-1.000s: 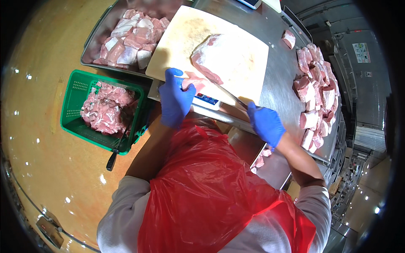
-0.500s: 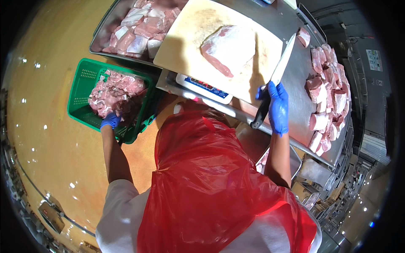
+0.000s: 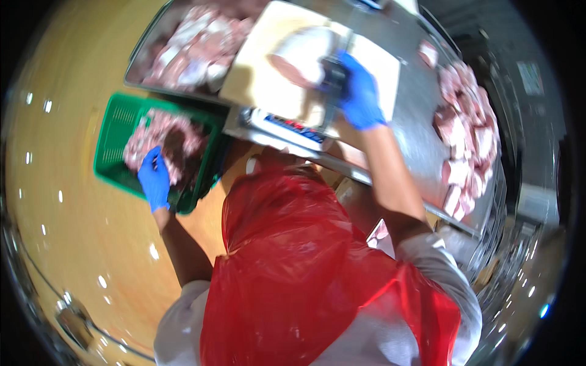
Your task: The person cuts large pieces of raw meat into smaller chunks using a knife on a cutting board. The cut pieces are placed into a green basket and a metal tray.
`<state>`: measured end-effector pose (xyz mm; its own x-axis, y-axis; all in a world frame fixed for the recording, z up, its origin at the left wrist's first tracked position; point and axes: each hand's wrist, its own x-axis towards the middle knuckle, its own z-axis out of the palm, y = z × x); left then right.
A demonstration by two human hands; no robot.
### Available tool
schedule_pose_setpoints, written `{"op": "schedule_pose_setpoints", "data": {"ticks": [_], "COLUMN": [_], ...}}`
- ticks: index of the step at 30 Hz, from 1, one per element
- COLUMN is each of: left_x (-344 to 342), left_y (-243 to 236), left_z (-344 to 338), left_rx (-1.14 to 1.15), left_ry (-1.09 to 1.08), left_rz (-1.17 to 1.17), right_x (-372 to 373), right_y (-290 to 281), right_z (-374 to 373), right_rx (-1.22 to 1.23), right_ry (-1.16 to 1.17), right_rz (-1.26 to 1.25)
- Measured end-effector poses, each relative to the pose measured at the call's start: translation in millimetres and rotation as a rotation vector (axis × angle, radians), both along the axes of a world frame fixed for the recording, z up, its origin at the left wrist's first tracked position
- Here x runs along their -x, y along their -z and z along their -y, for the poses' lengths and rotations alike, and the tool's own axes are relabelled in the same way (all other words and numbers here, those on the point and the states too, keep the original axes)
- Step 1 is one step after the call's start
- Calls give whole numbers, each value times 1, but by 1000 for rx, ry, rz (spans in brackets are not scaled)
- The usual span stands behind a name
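My right hand [image 3: 360,91], in a blue glove, is closed round the black handle of a knife [image 3: 334,76] above the white cutting board [image 3: 381,64]. Motion blurs the knife, and its blade is hard to make out. Just left of it, a large pale-pink slab of meat [image 3: 302,55] lies on the board. My left hand [image 3: 154,180], also gloved in blue, hovers at the near side of a green basket [image 3: 116,128] that holds pink meat scraps [image 3: 162,131]. Its fingers are bent and apart, with nothing visible between them.
A metal tray of meat chunks [image 3: 195,46] stands left of the board. Under the board's near edge sits a scale [image 3: 287,126]. Many cut meat pieces [image 3: 467,134] are heaped on the right of the steel table [image 3: 412,116], with one lone piece [image 3: 428,53] behind them.
My right hand has carried the knife left and away from me, over the board beside the slab. My left hand has lifted off the scraps it was reaching into. The view has shifted slightly.
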<state>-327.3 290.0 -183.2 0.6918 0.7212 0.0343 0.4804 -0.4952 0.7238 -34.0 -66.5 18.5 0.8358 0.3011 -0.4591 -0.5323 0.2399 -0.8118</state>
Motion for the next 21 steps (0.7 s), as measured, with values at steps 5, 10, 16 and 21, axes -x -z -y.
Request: {"op": "schedule_pose_setpoints", "data": {"ticks": [5, 10, 16, 21], "left_x": [-69, -139, -239, -336], "left_y": [-90, -131, -231, -228], "left_z": [27, 73, 313, 577], "left_rx": [-70, -72, 49, -277], "left_ry": [75, 160, 611, 1546], "left_rz": [140, 345, 525, 562], "right_x": [-21, 11, 130, 227], "right_y": [-20, -35, 47, 121], "right_z": [-31, 66, 272, 380], "right_rx": [-206, -421, 268, 470], "right_ry": [-3, -46, 450, 840], "right_rz": [1097, 557, 317, 299]}}
